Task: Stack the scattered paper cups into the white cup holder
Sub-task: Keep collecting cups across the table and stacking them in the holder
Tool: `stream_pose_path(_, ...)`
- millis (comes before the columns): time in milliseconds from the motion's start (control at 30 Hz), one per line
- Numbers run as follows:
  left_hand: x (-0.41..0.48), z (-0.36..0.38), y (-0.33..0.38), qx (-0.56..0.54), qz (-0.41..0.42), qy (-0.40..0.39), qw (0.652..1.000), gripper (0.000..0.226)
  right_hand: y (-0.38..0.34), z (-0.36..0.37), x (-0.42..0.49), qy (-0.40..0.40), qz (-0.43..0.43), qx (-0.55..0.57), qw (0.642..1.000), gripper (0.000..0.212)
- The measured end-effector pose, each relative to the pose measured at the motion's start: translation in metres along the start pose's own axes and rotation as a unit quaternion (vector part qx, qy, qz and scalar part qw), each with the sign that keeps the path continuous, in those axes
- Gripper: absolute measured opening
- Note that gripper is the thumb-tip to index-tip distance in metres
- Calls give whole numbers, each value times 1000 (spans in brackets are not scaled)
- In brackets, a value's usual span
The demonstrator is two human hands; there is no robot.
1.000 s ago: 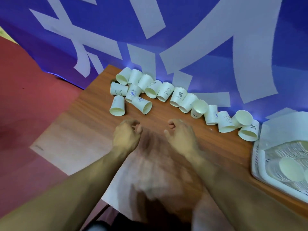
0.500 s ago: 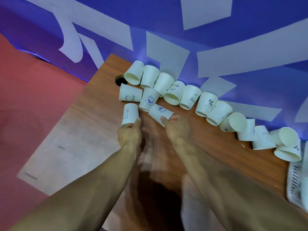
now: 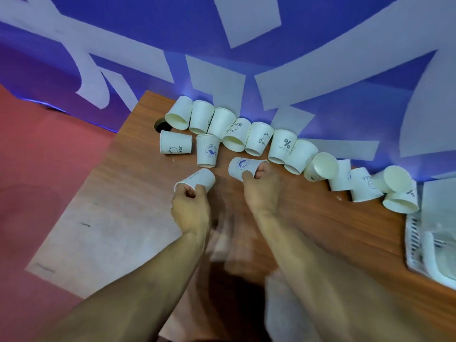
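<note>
Wooden table (image 3: 138,174) spans the middle; dark round hole (image 3: 160,125) at 11 o'clock, red floor (image 3: 37,156) at 9, blue-and-white banner (image 3: 135,25) at 12.

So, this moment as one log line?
left hand: grips left cup | right hand: grips logo cup | other cups: on table

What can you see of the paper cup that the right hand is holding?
The paper cup is white, thin-looking paper, with a round blue logo printed on its wall. It is tipped on its side, mouth toward the right hand, which pinches it at the rim, thumb on the outer wall. It is over the wooden table, just in front of the row of other cups. Whether it rests on the table is unclear.
</note>
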State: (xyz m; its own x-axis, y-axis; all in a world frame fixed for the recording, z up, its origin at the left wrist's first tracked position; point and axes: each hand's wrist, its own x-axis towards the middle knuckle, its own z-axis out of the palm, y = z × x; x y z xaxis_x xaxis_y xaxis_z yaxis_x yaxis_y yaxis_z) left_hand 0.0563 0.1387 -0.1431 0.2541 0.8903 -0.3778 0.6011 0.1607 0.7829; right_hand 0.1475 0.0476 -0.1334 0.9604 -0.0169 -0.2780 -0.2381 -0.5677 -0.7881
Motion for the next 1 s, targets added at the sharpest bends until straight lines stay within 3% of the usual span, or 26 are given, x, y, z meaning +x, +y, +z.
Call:
stream_pose_path(200,-89,8,21,7,177,-67,982,17,23,-106,-37,72,-127,45,988,11)
stream_pose_path(467,-251,58,36,37,407,-162,898,13,103,-271,-64,194,-235,-14,952,14)
stream_pose_path(600,-330,99,39,82,513,-203,830,14,154,-363,-66,286,-275,-156,904,16)
stream_pose_path(733,-401,144,44,145,594,-219,760,23,209,-444,-58,334,-256,-208,883,16)
stream_pose_path(900,-454,186,47,227,652,-231,686,32,253,-503,-33,290,-259,-262,883,25)
stream_pose_path(1000,-461,210,41,294,698,-223,614,18,264,-509,-14,220,-240,-311,893,29)
